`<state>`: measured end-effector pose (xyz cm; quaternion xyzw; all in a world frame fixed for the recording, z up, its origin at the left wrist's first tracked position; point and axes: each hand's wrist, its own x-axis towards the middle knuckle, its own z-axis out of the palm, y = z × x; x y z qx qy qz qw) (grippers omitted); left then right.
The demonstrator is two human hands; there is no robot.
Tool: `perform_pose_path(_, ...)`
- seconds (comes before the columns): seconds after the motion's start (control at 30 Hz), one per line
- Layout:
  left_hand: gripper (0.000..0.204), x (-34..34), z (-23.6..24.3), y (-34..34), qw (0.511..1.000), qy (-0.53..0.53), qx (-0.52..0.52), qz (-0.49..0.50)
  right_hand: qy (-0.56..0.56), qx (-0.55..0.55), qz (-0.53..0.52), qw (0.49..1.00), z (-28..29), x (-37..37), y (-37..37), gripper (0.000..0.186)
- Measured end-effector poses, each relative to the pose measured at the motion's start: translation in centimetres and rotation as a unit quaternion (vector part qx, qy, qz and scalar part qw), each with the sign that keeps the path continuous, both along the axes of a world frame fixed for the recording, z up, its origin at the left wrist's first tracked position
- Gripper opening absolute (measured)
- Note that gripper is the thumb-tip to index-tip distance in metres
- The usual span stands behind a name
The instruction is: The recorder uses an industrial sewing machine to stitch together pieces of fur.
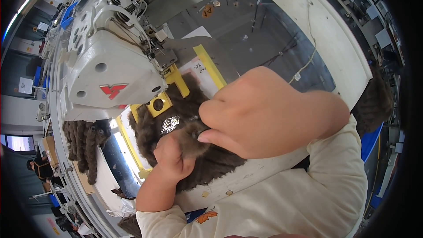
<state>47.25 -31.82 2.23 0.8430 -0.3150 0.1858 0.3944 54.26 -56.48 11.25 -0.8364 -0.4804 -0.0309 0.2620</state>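
1. Left hand [172, 156] closes round a tuft [193, 142]; right hand [251, 114] pinches its edge.
2. Fur [216, 167] lies beneath the fingers, machine [114, 72] beyond, leftward.
3. Step seems to be arranging fur; next probably calls for smoothing it.

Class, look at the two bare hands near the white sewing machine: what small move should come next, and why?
Perhaps the bare right hand should ease the fluffy brown fur tuft open while the bare left hand steadies it: the tuft looks bunched between both hands, over the dark-brown fur sheet, near a crinkled silver patch.
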Motion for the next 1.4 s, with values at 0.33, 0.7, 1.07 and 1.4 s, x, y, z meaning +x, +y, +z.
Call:
perform_pose_path(0.33, 0.026, 0.0, 0.5, -0.1, 1.0, 0.02, -0.003, 0.009, 0.018, -0.014, -0.027, 0.999, 1.9, 0.4, -1.4, 0.033)
perform_pose_path(0.7, 0.028, 0.3, 0.2, -0.4, 0.999, 0.014, -0.027, -0.036, 0.019, -0.037, 0.016, 0.999, 0.3, 0.1, 0.0, 0.032)
perform_pose_path(1.07, 0.025, -0.3, 0.2, -0.1, 0.999, 0.042, -0.031, -0.003, 0.016, 0.012, 0.002, 1.0, 1.2, 0.6, -1.1, 0.034)
perform_pose_path(1.4, 0.029, 0.2, 0.7, -0.6, 1.0, -0.001, -0.003, -0.004, 0.03, -0.013, -0.006, 0.999, 0.9, 0.7, -0.4, 0.031)
